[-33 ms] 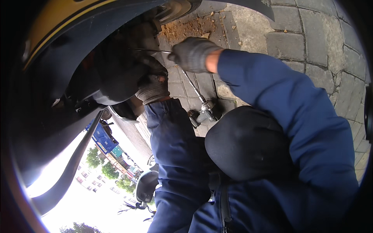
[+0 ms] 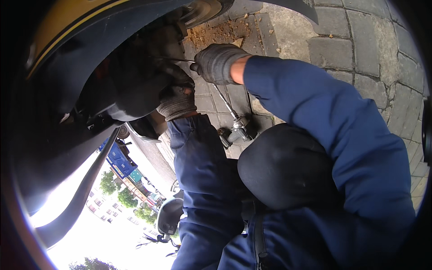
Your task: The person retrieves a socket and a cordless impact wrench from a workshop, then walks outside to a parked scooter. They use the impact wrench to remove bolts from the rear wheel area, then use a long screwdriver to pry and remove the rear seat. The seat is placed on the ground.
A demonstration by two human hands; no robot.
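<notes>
My right hand (image 2: 220, 63), in a grey knit glove, is closed around the end of a tool with a thin metal shaft (image 2: 173, 59). The handle is hidden in my fist, and the shaft points left into the shadow under a dark vehicle body (image 2: 58, 112). Just below that shaft, my left hand (image 2: 177, 96), gloved too, reaches up against the black parts; its fingers are lost in shadow. A cordless power drill (image 2: 238, 130) with a long silvery extension (image 2: 225, 100) lies on the paving beyond my knee.
Yellow trim (image 2: 58, 33) curves along the body's upper left. Part of a wheel (image 2: 202, 13) shows at the top, near brown crumbs of dirt (image 2: 229, 33) on the paving stones (image 2: 330, 51). My dark-clothed knee (image 2: 285, 166) is raised between my arms. A parked scooter (image 2: 170, 216) stands lower left.
My right hand has shifted slightly left toward the vehicle, with the tool still in it. The left hand and the drill stay in place.
</notes>
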